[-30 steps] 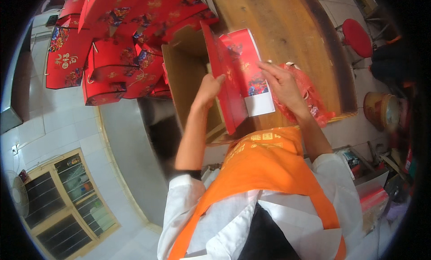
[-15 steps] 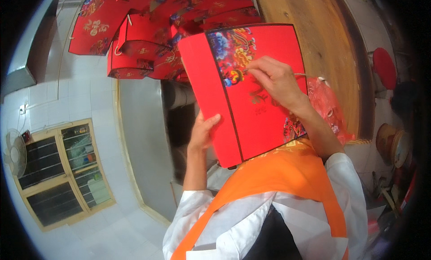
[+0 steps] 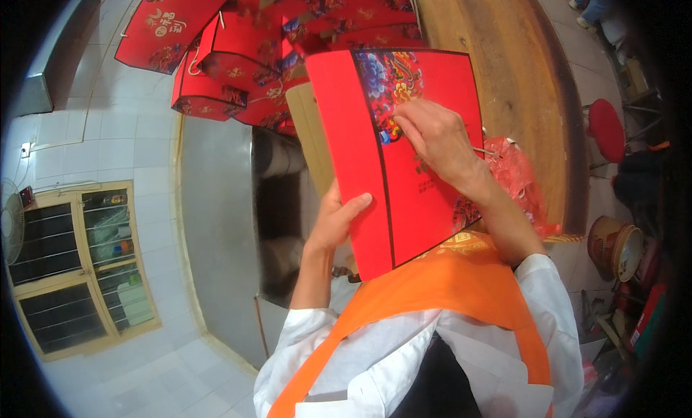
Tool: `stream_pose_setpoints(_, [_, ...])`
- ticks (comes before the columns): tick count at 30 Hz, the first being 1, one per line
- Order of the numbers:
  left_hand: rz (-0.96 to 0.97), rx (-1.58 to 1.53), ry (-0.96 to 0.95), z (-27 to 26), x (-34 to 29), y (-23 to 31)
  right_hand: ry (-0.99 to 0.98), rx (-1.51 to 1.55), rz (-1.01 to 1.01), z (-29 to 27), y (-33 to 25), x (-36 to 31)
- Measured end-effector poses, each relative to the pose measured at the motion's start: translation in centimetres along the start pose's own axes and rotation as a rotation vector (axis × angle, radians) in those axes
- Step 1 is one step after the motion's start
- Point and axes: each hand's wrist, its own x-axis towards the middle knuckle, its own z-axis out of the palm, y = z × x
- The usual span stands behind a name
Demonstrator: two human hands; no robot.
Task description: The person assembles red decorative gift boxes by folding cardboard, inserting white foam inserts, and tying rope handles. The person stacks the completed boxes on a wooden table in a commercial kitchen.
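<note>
Red gift box [image 3: 404,212] has tilted, baring its brown flap [image 3: 311,133]. Your left hand [image 3: 337,220] clasps its edge; your right hand [image 3: 434,140] pinches, object unclear. Probably light, stiff: support edges.

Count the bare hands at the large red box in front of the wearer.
2: the left hand grips the left side of the red box; the right hand is over its patterned front.

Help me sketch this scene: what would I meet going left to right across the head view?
Yellow-framed window → grey panel → left hand → right hand → red plastic bag → red stool seat.
</note>
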Motion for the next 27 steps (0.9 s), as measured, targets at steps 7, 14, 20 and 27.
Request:
stream_pose_setpoints(7, [0.127, 0.229, -0.08, 1.4, 0.6, 1.2, -0.046, -0.018, 0.083, 0.4, 0.2, -0.3])
stream_pose_setpoints(14, [0.115, 0.418, -0.159, 0.8, 5.3, -2.0, -0.245, -0.091, 0.184, 4.2, 6.3, -2.9])
stream_pose_setpoints(20, [-0.025, 0.452, -0.214, 1.0, 9.8, -4.9, -0.379, 0.467, 0.858, 4.9, 11.9, -4.4])
stream_pose_setpoints(27, [-0.27, 0.088, 0.092, 4.3, 15.4, -7.0, -0.314, 0.331, 0.733, 4.5, 13.6, -6.0])
